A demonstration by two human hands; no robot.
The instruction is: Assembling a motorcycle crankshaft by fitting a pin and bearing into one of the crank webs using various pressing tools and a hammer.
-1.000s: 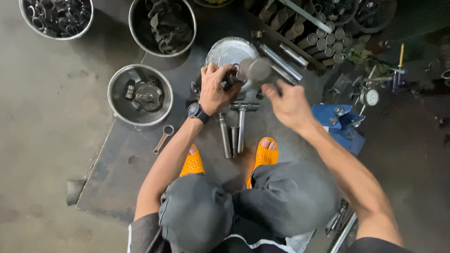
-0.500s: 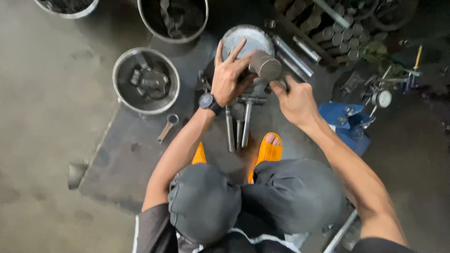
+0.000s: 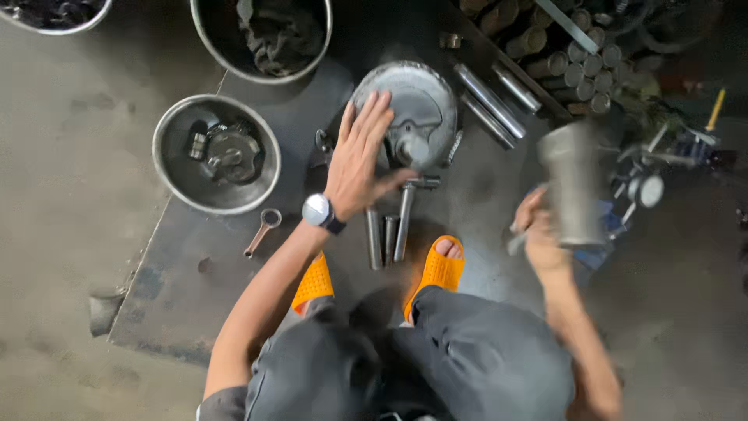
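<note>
At far left a steel bowl (image 3: 216, 154) holds dark machine parts, hard to identify. The left hand (image 3: 360, 160) lies spread, fingers splayed, on a round metal disc (image 3: 417, 105) on the floor plate (image 3: 195, 288). The right hand (image 3: 539, 238) grips a blurred grey cylinder (image 3: 573, 187), perhaps a sleeve, off to the disc's right.

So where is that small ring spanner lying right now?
The ring spanner lies on the dark metal plate, just below the steel bowl, left of the person's left forearm.

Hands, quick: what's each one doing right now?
Left hand: open, fingers spread flat on the round metal disc.
Right hand: closed, holding a metal cylinder.
</note>
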